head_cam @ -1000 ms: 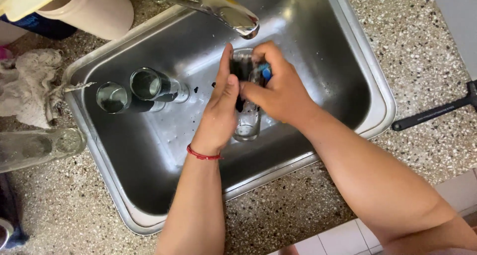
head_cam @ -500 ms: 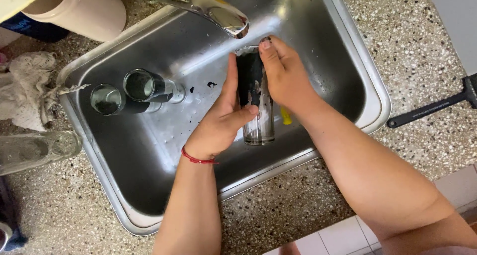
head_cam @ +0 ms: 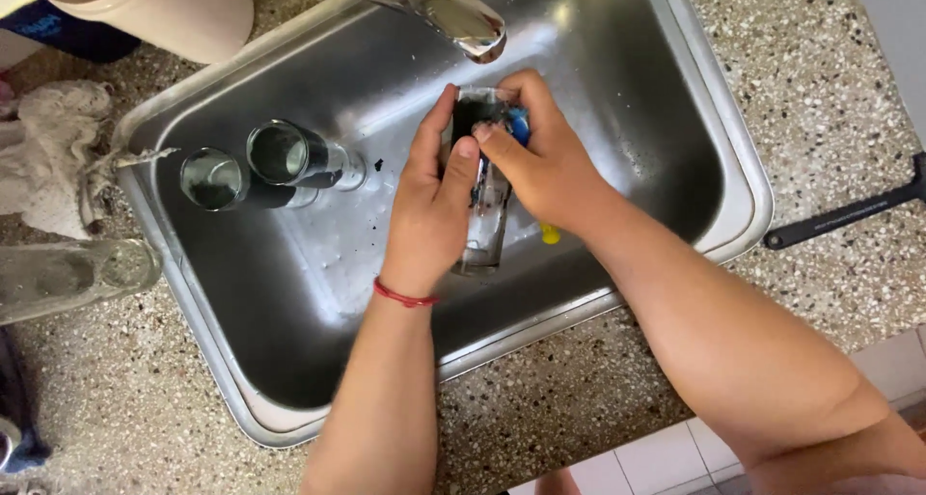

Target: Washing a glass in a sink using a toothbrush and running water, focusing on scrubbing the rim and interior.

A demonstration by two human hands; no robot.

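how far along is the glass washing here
Done: nothing clearly; a glass lies on the counter, state unclear. In hand: the left hand holds a tall glass under the tap while the right hand scrubs inside. Left: two glasses lying in the sink.

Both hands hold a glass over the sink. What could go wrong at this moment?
The glass is clear and looks wet, so it might slip from the left hand or the right hand and crack on the steel sink. It could also knock the tap just above, or fall onto the two glasses standing nearby.
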